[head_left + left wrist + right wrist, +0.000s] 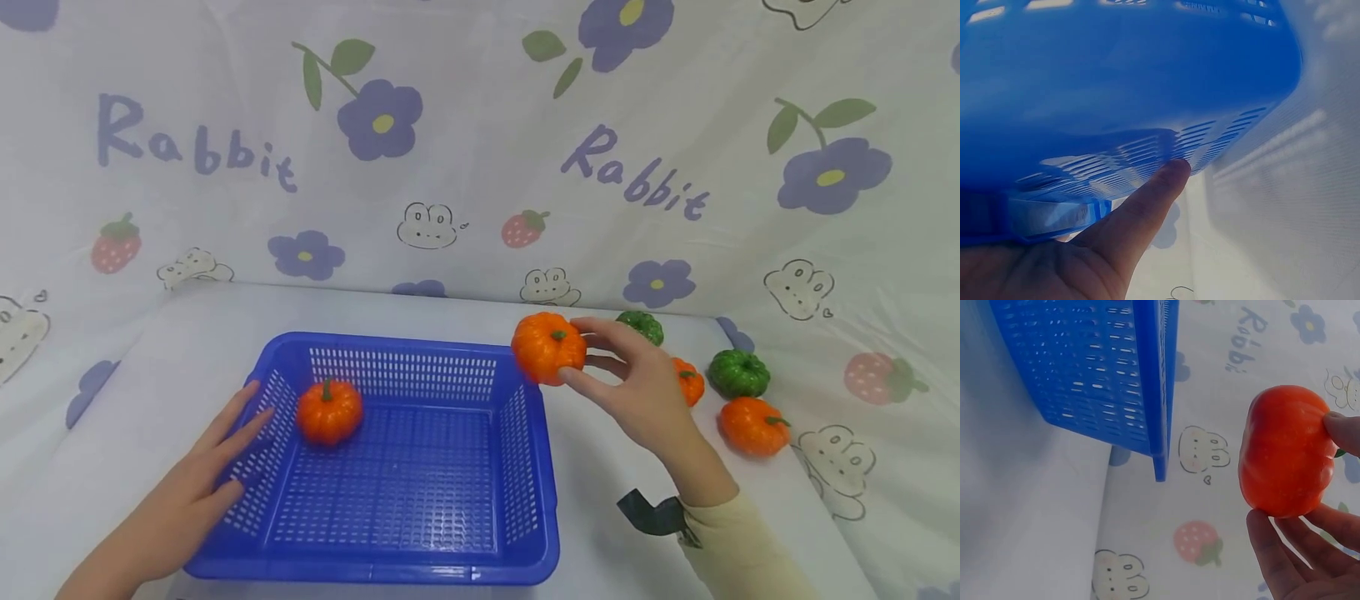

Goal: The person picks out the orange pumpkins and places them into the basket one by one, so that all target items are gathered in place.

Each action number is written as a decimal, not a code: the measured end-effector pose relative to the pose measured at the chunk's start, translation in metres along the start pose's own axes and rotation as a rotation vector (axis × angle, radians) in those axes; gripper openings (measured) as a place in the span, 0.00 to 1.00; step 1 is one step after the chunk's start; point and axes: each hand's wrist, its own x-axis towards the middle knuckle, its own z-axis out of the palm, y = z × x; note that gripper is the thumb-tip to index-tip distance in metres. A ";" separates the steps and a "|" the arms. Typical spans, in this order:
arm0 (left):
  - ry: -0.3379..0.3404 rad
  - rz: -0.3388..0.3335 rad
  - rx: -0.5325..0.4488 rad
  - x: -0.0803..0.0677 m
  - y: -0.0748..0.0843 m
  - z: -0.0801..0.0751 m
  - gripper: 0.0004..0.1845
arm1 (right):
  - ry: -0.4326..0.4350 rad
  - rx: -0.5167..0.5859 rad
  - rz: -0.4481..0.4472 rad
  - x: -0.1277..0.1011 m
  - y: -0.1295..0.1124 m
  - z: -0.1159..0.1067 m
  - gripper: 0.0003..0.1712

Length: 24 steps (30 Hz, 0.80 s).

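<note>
My right hand [637, 383] pinches a small orange toy pumpkin [549, 348] between thumb and fingertips, over the back right corner of a blue plastic basket [371, 573]. In the right wrist view, the same pumpkin [1286, 450] is apart from the basket's slotted wall [1085, 375]. My left hand [183, 500] rests at the basket's left side with its fingers fairly straight across the rim. The left wrist view has one digit [1154, 200] touching the slotted outer wall [1116, 81]. Inside the basket, toward the back left, sits another orange pumpkin [330, 412].
On the white table [600, 542], right of the basket, lie two green pumpkins, one at the back [641, 327] and one farther right [738, 373]. An orange pumpkin [753, 427] and one partly hidden orange pumpkin [687, 382] lie near them. Printed cloth [465, 167] hangs behind.
</note>
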 end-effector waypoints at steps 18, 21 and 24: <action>-0.019 -0.032 -0.029 0.000 0.001 -0.001 0.43 | -0.046 0.012 0.003 -0.001 0.000 0.014 0.35; -0.018 -0.031 -0.030 0.000 0.000 -0.001 0.43 | -0.051 0.000 0.011 -0.001 -0.001 0.015 0.35; -0.016 -0.034 -0.035 0.000 0.000 0.000 0.43 | -0.056 -0.001 0.017 -0.001 -0.002 0.016 0.36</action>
